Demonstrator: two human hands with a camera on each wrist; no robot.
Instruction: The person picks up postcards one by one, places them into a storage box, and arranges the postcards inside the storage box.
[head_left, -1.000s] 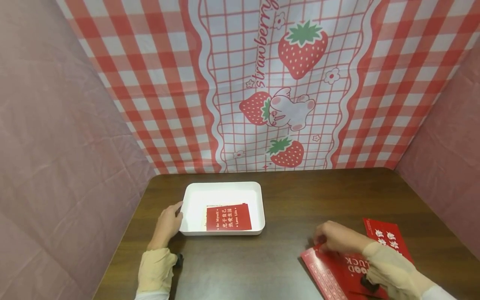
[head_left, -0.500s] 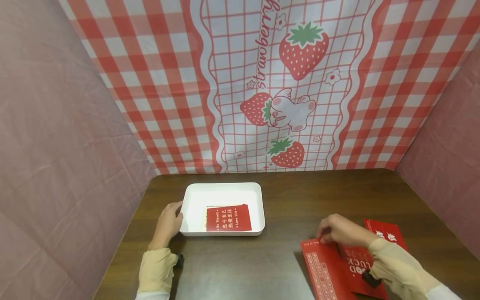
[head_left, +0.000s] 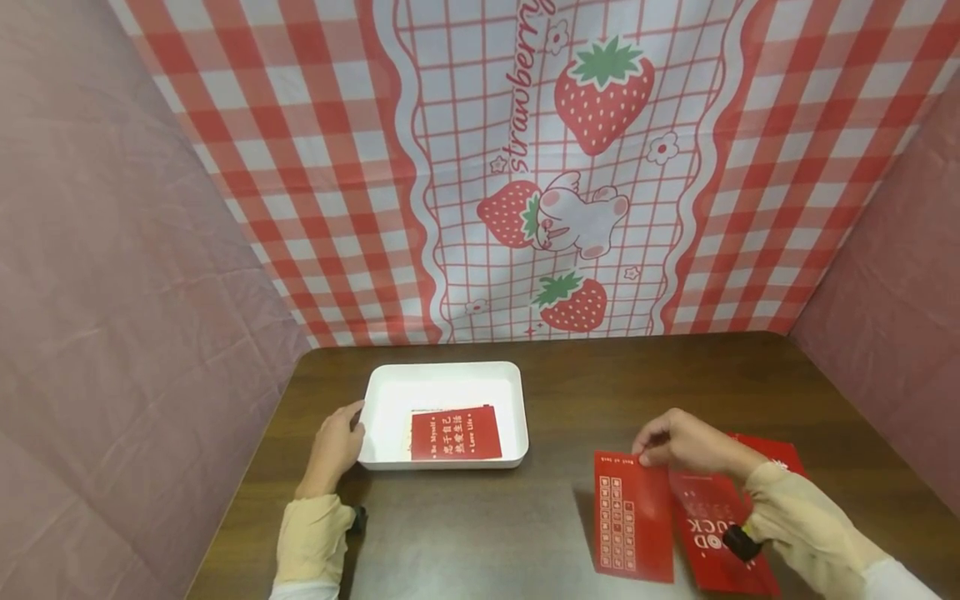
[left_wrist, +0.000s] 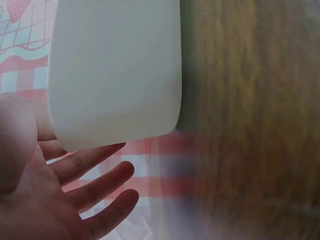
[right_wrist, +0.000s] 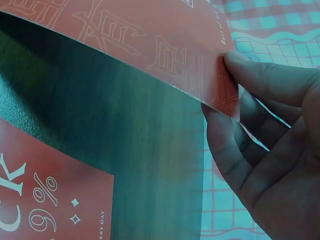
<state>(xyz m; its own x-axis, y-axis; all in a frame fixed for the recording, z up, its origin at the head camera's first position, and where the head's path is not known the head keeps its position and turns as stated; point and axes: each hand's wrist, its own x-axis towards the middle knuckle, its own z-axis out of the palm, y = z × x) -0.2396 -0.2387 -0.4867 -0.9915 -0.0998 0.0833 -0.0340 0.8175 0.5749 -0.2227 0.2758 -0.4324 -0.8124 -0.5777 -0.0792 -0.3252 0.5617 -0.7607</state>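
The right hand (head_left: pixel 678 446) pinches one corner of a red card (head_left: pixel 632 517), thumb on top and fingertips (right_wrist: pixel 220 120) beneath, so the card hangs off that corner clear of the dark table (head_left: pixel 465 533); below and beside the fingers lie other red cards (head_left: pixel 716 542), one printed with large pale letters; the left hand (head_left: pixel 333 446) rests with loose, straight fingers (left_wrist: pixel 95 165) against the near outer corner of the white tray (head_left: pixel 442 377), holding nothing, and a further red card (head_left: pixel 456 434) lies flat inside the tray, just past those fingertips. The grip looks thin: a pinch at one corner lets the sheet swing or twist, and it could slip free and fall short of the tray, or land skewed over the rim; a drooping edge might also catch the tray wall and buckle the card. The left hand merely touches the tray, so a knock from the card or the other hand could shove the tray sideways; how firmly it bears on the wall cannot be told.
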